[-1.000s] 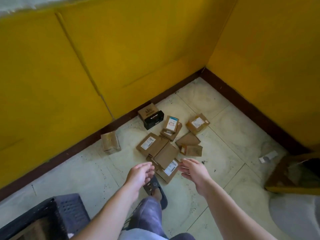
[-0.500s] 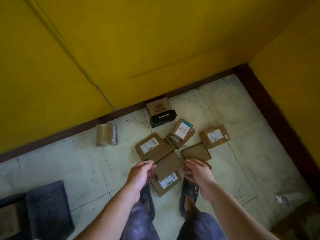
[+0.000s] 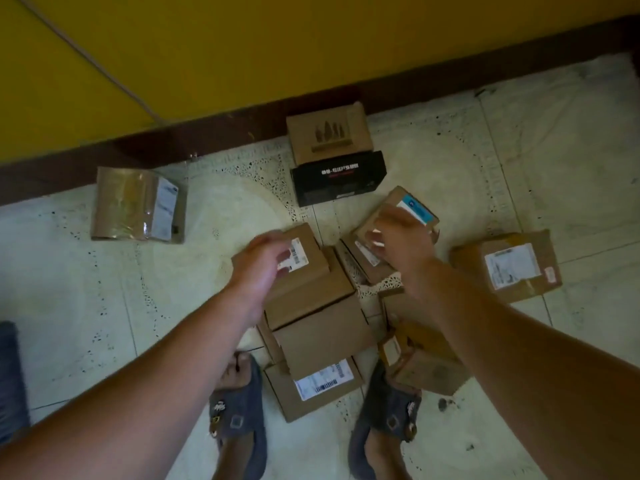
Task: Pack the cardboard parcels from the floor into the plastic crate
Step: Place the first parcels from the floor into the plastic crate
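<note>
Reaching down toward brown cardboard parcels (image 3: 322,334) clustered on the floor (image 3: 86,323) by the wall (image 3: 311,46) (most with white labels, a taped one (image 3: 135,206) lying apart to the left). Left hand (image 3: 259,268) with loose, straightish fingers over a labelled box (image 3: 310,271); right hand (image 3: 401,240) over a blue-labelled box (image 3: 415,207), grip too blurred to tell. Crate (image 3: 8,379) barely showing, far left.

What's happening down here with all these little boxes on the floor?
A person stands over a scatter of cardboard parcels on the tiled floor, beside a yellow wall. The left hand reaches with loose fingers over a white-labelled parcel. The right hand is over a blue-labelled parcel, but blur hides whether it grips. No parcel looks lifted yet.
</note>
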Motion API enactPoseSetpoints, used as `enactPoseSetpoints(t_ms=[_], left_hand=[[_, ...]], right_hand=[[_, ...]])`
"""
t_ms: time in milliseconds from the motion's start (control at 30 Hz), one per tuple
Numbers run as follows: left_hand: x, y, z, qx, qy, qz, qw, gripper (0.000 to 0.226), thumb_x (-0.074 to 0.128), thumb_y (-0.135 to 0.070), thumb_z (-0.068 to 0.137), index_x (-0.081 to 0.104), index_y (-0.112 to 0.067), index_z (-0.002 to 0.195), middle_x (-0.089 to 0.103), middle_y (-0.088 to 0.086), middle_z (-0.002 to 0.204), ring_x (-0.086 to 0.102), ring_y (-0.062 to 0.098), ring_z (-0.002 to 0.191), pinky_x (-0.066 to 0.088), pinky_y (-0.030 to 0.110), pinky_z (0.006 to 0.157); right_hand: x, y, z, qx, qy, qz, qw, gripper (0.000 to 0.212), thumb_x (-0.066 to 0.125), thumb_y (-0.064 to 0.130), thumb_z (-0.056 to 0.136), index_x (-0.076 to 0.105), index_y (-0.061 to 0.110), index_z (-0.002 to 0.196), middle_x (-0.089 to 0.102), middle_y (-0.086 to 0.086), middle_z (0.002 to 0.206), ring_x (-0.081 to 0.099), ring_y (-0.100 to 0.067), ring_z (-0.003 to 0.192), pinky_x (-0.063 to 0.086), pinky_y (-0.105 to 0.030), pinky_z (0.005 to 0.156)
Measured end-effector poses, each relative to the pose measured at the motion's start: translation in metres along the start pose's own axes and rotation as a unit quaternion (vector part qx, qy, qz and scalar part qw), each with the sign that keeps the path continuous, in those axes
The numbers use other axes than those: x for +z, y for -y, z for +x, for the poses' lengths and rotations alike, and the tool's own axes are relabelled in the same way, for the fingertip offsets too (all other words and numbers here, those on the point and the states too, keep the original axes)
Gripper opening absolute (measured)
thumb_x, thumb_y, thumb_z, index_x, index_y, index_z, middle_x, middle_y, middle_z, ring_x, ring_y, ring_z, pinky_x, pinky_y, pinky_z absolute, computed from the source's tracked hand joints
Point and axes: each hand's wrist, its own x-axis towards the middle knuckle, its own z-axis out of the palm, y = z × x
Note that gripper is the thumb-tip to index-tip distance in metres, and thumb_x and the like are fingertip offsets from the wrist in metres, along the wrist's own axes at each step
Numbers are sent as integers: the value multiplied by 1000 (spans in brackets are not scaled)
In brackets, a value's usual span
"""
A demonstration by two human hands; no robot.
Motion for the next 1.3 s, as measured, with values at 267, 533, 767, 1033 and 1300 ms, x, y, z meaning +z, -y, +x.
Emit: enactPoseSetpoints(t_ms=[267,533,767,1033,1300], left_hand=[[48,-6,133,41,-9,1,999,74,52,-55,90,24,-28,153,30,0,157,33,24,140,23,46,116],[66,-20,164,68,-34,-12,997,52,35,-49,100,41,-20,143,49,1,134,44,19,123,29,34,104],[41,-26,105,83,-38,-11,996,38,40,-52,98,50,-26,123,58,-4,114,52,10,104,37,36,104],[13,-69,-22,31,-97,-65,993,20,42,-46,100,50,-30,93,51,-14,86,54,13,98,35,31,88],[-32,-89,-182,52,-117,-15,992,46,43,-52,97,45,-24,133,54,-2,124,51,18,102,35,32,82]], right_hand=[[19,-9,123,-36,-10,73,997,59,45,6,97,25,21,150,55,-18,127,60,-25,107,51,-34,87],[18,-4,151,-43,4,13,999,30,45,4,93,45,18,120,61,-3,98,63,-20,96,53,-32,79],[-1,-2,89,-59,-28,29,997,23,48,5,90,55,24,100,65,-3,94,65,-18,96,55,-30,83],[-13,35,-39,-38,-114,56,991,31,53,32,79,58,28,110,65,0,102,64,-21,102,52,-46,94],[-24,67,-218,-9,-141,62,988,15,49,50,95,57,39,88,66,4,101,64,-16,99,52,-41,95]])
